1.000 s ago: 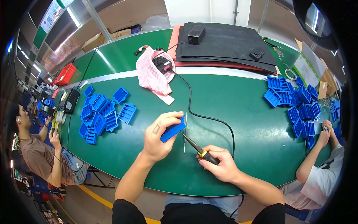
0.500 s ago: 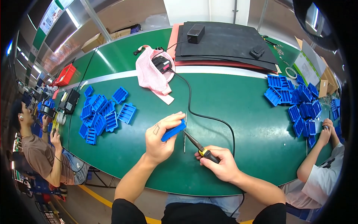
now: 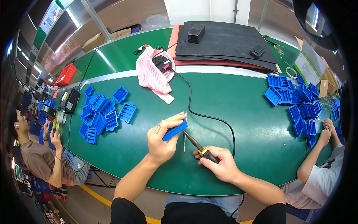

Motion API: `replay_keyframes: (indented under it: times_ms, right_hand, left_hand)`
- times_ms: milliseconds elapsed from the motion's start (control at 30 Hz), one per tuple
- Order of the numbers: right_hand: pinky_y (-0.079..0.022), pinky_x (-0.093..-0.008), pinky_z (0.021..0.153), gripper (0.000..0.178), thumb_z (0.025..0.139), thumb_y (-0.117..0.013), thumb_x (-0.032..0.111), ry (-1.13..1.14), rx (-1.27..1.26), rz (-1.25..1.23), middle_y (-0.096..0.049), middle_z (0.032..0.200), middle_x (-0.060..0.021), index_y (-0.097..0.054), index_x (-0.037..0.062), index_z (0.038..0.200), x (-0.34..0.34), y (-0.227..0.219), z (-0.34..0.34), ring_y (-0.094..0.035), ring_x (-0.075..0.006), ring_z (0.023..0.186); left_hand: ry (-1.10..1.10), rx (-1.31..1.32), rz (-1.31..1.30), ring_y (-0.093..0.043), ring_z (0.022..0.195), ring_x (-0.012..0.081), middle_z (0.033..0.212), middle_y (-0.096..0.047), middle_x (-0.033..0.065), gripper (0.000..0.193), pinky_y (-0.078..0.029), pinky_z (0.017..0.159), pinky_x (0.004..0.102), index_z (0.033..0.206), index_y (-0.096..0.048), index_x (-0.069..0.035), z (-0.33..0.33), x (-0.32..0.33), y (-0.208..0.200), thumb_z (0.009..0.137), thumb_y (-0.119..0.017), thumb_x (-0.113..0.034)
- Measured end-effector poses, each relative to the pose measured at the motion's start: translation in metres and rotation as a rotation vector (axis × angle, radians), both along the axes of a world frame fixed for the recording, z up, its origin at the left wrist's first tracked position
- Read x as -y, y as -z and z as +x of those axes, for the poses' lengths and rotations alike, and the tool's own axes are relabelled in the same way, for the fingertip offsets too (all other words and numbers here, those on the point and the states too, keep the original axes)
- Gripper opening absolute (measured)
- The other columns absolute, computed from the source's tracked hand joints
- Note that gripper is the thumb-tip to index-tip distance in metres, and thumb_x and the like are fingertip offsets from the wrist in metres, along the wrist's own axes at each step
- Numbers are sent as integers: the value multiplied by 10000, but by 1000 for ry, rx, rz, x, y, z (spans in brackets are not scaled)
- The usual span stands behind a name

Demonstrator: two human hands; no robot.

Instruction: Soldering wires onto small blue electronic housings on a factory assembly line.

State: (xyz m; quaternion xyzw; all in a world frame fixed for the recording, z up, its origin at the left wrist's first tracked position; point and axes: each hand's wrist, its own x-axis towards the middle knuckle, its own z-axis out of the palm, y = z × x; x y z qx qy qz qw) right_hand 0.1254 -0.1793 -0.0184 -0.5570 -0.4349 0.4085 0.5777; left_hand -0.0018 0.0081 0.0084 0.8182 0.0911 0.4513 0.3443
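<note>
Blue piece (image 3: 175,130): pinched in your left hand (image 3: 162,139), near the pointed tool (image 3: 201,149) your right hand (image 3: 220,161) grips.

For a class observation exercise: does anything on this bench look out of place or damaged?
Perhaps the pink cloth: it lies crumpled across the silver strip of the bench, a black box in its folds, soft fabric among work gear. The blue trays lie jumbled on both sides. I see no clear damage.

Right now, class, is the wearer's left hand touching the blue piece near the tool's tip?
Touching. The head view shows it plainly: the left hand grips the blue piece, fingers lying along its far edge.
</note>
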Motion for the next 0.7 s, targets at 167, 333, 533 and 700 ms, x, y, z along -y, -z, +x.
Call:
replay_keyframes:
  times_ms: [167, 333, 533, 700]
  right_hand:
    - [-524, -301, 834, 185, 913, -679, 72, -3, -5, -17, -726, 1088, -126, -715, -57, 1041, 0, -1, 0, -677, -166, 934]
    - [-508, -282, 770, 175, 917, -680, 77, 19, -7, -13, -715, 1026, -104, -720, -47, 1034, 0, 0, -1, -649, -135, 857]
    - [-472, -262, 698, 158, 919, -682, 76, 24, -3, -28, -685, 947, -76, -723, -40, 1018, -1, -1, -2, -595, -102, 770]
    - [-501, -269, 743, 149, 919, -678, 65, 33, -13, -3, -707, 1009, -99, -720, -51, 1001, -1, -2, -3, -637, -120, 827]
  left_hand:
    - [1, -7, -10, -721, 1083, 332, 1140, -734, 195, 285, -587, 869, 350, 1026, -623, 18, 0, 2, 0, 783, -672, 159]
    - [-12, -8, -7, -722, 1079, 326, 1139, -735, 192, 287, -590, 859, 347, 1028, -623, 17, 1, 2, 1, 783, -671, 159]
    - [-37, -17, 6, -730, 1058, 309, 1134, -738, 185, 279, -593, 843, 340, 1029, -625, 12, 2, 4, 0, 792, -680, 148]
    - [-40, -21, -24, -734, 1048, 304, 1126, -740, 184, 268, -593, 840, 336, 1028, -627, 10, 2, 6, -1, 801, -691, 136]
